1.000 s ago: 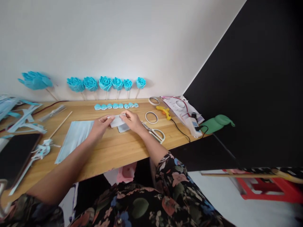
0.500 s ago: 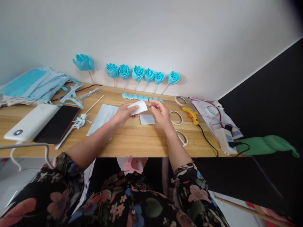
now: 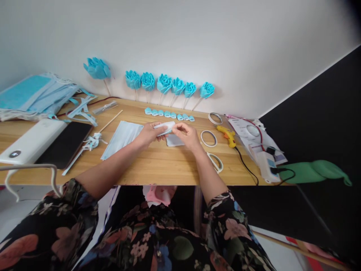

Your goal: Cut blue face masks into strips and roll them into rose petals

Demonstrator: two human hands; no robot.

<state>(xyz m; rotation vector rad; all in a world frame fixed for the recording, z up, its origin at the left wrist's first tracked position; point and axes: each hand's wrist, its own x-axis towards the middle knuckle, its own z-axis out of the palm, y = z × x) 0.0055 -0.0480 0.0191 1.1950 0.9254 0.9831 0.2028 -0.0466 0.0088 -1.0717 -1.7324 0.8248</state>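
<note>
My left hand (image 3: pixel 150 134) grips a small piece of white mask fabric (image 3: pixel 166 128), thumb on top and fingers underneath. At the fabric's right end, my right hand (image 3: pixel 187 135) has its thumb and fingertips pinched together at the edge. Below my right fingers lies another cut piece of pale fabric (image 3: pixel 174 140) on the table, partly covered by the hand. Left of my left hand is a flat, pleated mask (image 3: pixel 120 137). A row of small folded blue pieces (image 3: pixel 167 114) runs just beyond both hands.
Several blue fabric roses (image 3: pixel 164 83) on sticks lean against the wall. Rolls of tape (image 3: pixel 209 139), scissors (image 3: pixel 218 163) and a yellow glue gun (image 3: pixel 227 136) lie on the right. A mask stack (image 3: pixel 31 94), power bank (image 3: pixel 34 141) and phone (image 3: pixel 66 145) are at left.
My right hand has moved slightly left and now meets the fabric's right edge. The fabric is tilted and looks narrower than before. The camera view has shifted a little.
</note>
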